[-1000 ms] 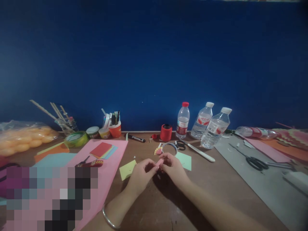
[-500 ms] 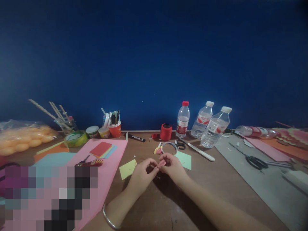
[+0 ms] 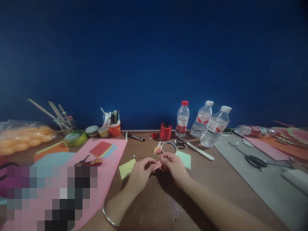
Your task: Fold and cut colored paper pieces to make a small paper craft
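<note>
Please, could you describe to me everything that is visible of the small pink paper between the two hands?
The pink paper is a small, plain piece, thin-looking, with a narrow part visible. It slants, its right side higher in the picture. The left hand pinches its left side and the right hand its right, hiding both ends. It is over the brown table, nearer the camera than the folded fan. Any folds are too small to tell.

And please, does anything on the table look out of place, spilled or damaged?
One plastic bottle lies on its side at the right, while the red-capped bottle stands upright. Two white-capped bottles look tilted, though that may be lens distortion. Small white scraps lie loose on the grey sheet. I see no spill.
</note>
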Demonstrator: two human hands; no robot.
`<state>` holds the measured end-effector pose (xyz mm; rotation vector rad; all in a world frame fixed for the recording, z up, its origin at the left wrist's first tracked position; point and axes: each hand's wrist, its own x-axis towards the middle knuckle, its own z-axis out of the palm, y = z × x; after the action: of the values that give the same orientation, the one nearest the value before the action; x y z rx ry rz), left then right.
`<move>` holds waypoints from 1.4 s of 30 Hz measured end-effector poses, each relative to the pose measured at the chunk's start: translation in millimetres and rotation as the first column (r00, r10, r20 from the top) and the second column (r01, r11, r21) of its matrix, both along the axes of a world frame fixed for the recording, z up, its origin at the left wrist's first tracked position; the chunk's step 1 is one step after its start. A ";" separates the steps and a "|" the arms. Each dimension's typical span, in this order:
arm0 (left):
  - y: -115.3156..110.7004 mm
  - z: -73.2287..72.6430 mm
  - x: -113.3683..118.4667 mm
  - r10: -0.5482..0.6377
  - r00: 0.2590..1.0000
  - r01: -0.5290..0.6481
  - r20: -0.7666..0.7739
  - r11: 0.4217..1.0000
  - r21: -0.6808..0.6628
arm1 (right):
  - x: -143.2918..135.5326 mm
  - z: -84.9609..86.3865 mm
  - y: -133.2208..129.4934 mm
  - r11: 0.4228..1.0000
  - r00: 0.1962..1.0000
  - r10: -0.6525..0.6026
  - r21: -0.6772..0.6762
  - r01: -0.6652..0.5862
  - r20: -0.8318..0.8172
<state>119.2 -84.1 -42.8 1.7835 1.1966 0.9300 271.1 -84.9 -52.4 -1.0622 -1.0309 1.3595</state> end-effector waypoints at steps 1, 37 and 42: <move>0.1 0.9 -0.3 0.011 1.000 -0.011 0.005 1.000 0.011 | 0.3 0.0 0.5 1.000 1.000 0.003 -0.012 -0.002 0.005; -2.5 7.9 -1.6 -0.048 0.998 0.053 -0.046 0.992 0.117 | 1.2 9.3 -2.8 0.994 0.993 0.049 -0.106 -0.037 0.109; -2.2 9.5 -1.8 -0.072 0.997 0.075 -0.038 0.992 0.098 | 4.3 6.4 -1.2 0.993 0.993 0.070 -0.106 -0.060 0.090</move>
<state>117.4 -86.3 -33.3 1.9165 1.1148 0.9338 275.4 -86.1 -46.0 -1.1874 -1.0822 1.4397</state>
